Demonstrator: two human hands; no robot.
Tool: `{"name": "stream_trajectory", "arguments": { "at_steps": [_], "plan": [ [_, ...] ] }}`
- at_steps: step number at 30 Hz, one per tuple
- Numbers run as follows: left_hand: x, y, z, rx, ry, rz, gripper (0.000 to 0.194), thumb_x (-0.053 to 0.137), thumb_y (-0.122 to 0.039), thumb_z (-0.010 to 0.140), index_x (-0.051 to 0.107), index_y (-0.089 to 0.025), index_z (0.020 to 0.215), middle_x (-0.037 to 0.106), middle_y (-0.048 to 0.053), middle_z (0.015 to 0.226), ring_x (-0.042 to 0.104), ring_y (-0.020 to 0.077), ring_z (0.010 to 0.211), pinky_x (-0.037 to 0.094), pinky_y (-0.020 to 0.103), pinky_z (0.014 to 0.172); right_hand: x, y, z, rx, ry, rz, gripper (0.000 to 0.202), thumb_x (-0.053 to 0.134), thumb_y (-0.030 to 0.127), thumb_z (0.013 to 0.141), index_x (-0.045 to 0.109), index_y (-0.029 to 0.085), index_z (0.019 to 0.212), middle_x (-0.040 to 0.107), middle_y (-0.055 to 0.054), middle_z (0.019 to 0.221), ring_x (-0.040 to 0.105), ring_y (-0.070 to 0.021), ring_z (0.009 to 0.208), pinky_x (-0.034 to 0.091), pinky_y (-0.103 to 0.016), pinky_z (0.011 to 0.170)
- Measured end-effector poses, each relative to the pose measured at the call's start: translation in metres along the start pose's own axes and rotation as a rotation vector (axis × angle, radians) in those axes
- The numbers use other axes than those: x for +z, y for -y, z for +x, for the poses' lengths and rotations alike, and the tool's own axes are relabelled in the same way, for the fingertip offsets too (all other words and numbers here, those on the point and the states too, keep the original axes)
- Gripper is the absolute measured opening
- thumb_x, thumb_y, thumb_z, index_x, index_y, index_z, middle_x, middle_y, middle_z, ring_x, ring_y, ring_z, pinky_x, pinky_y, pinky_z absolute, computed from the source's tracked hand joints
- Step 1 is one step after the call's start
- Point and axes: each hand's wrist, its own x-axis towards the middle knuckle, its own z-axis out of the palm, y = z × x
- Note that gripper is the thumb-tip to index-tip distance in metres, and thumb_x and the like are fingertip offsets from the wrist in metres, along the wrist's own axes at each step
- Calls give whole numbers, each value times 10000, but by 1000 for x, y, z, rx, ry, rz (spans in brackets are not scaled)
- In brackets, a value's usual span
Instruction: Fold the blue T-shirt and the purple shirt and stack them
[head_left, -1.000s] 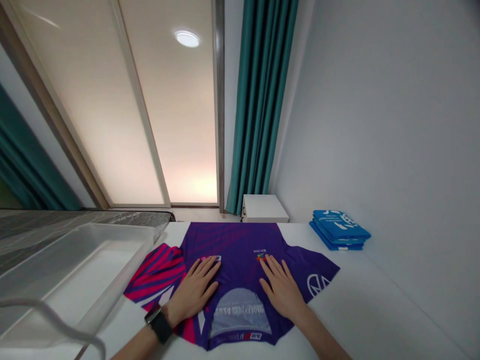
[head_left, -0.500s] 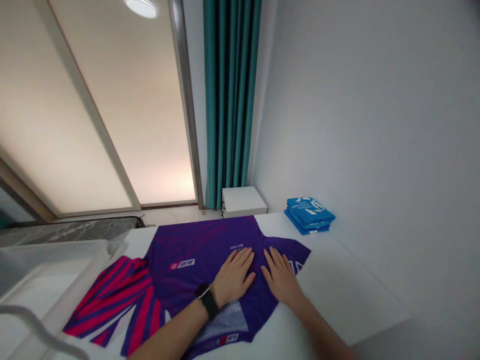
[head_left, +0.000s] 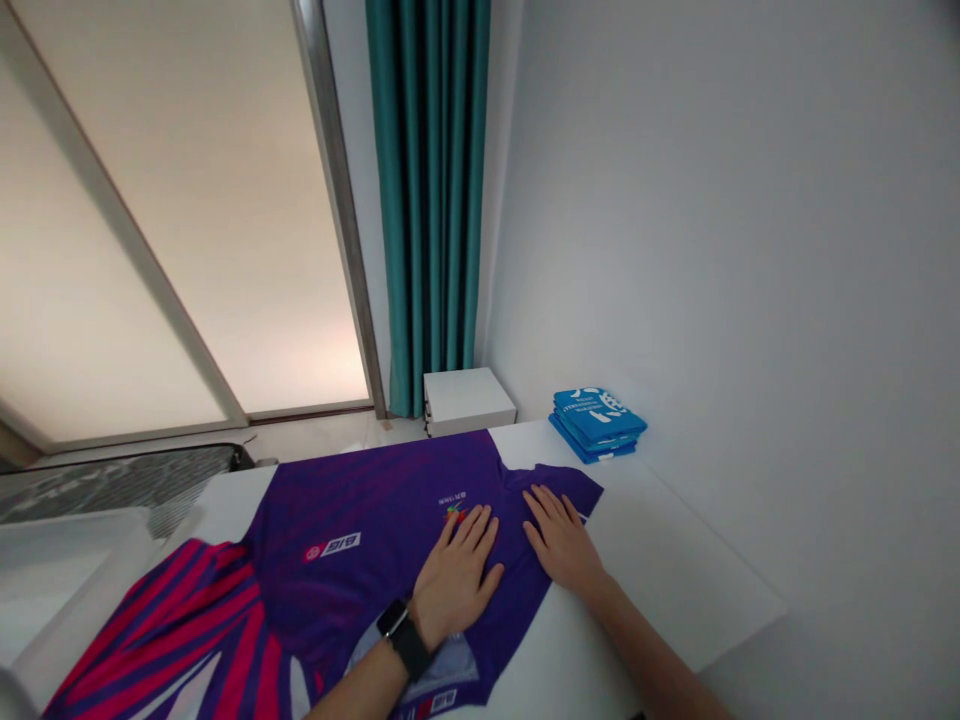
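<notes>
A purple T-shirt (head_left: 375, 500) with a striped pink and purple sleeve lies spread over the white table (head_left: 652, 580). My left hand (head_left: 454, 575), with a dark watch on its wrist, rests flat on the shirt's chest, fingers stretched beside a small colourful logo. Flat on the shirt near its right-hand sleeve lies my right hand (head_left: 562, 535), fingers spread. Both palms press on the fabric without gripping it. Grey-white lining shows at the neck opening, partly behind my left forearm.
Folded blue garments (head_left: 598, 425) form a stack at the table's far right, near the wall. A translucent plastic bin (head_left: 82, 580) stands at the left. Beyond the table are a white box (head_left: 469, 395) and a green curtain (head_left: 431, 200).
The view has shifted, so the scene sits further left and the striped sleeve looks larger. My left hand has slid slightly nearer me, uncovering the logo; my right hand now covers more sleeve lettering.
</notes>
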Motion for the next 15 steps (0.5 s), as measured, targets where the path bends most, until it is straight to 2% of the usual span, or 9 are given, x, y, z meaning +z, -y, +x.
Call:
{"name": "stream_trajectory", "arguments": {
  "at_steps": [3,8,11,13,15],
  "plan": [
    [0,0,1,1,-5,-16,557,335,-453,987,355,-196,1480,355,96,1544,306,248,1429,272,495,1156,0,-1,1,1,-2,3,520,283,360,989,395,188,1466,375,-69,1529,294,-215,1423,196,-460,1176],
    [3,2,1,4,-20,-30,557,335,-455,986,351,-210,1486,357,88,1544,311,257,1425,277,505,1151,3,6,-14,23,-3,-14,559,282,413,993,329,177,1498,314,-81,1556,231,-235,1448,176,-488,1176],
    [3,3,1,12,-20,-22,555,332,-459,989,346,-216,1489,346,77,1551,316,253,1423,270,498,1157,3,8,-22,29,-35,-5,552,268,404,997,348,168,1490,346,-81,1543,253,-225,1440,177,-461,1180],
    [3,4,2,15,-15,-16,555,323,-464,993,350,-212,1487,343,77,1551,318,251,1422,273,493,1156,3,5,-23,77,-83,-2,530,260,363,996,387,163,1470,382,-88,1523,291,-219,1422,186,-444,1179],
    [4,4,2,19,-12,-10,557,314,-468,996,355,-203,1484,340,84,1551,324,253,1419,276,493,1152,3,-4,-22,192,-146,-15,511,268,313,984,434,159,1442,411,-114,1499,329,-232,1401,209,-451,1167]
  ]
}}
